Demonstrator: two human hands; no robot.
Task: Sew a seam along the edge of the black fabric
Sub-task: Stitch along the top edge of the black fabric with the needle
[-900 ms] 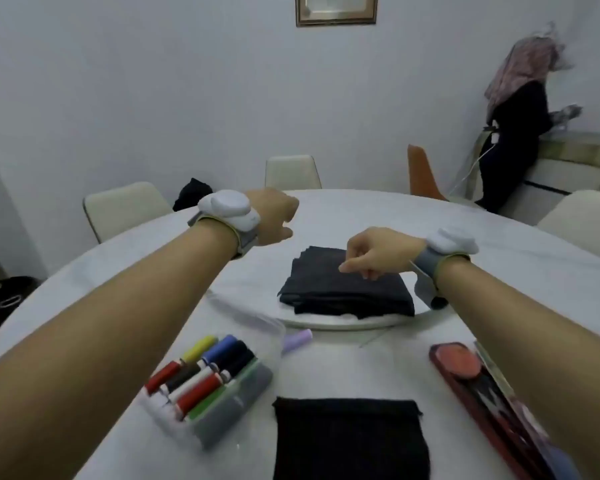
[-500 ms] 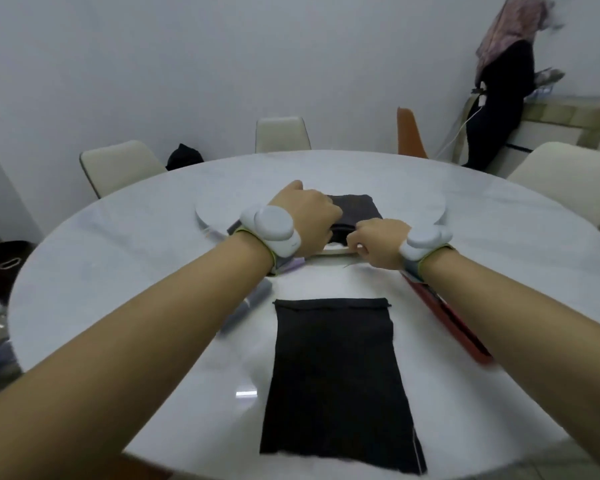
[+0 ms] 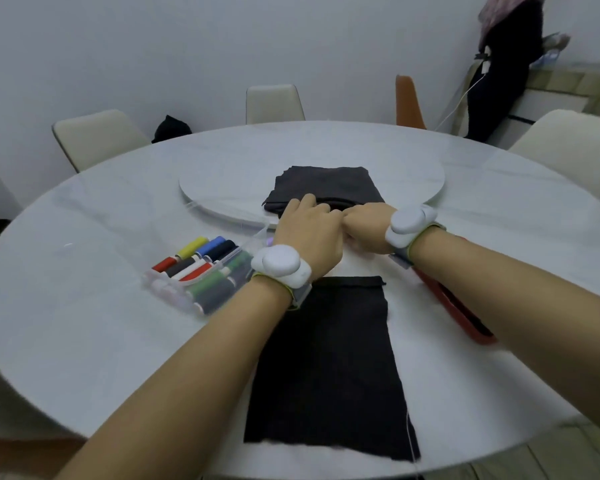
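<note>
Nearby, the black fabric (image 3: 326, 358) lies flat, near edge frayed; left hand (image 3: 307, 233) and right hand (image 3: 366, 227) touch, grips unclear.

A round white table (image 3: 118, 220) is ringed by cream chairs (image 3: 97, 136) and one orange chair (image 3: 407, 102), backed by a plain wall (image 3: 222, 46)

Black fabric (image 3: 326, 368): a rectangular piece is laid flat, lengthwise, just nearer than the left hand (image 3: 309, 233); its far edge is partly covered by that wrist, its near edge frayed
</note>
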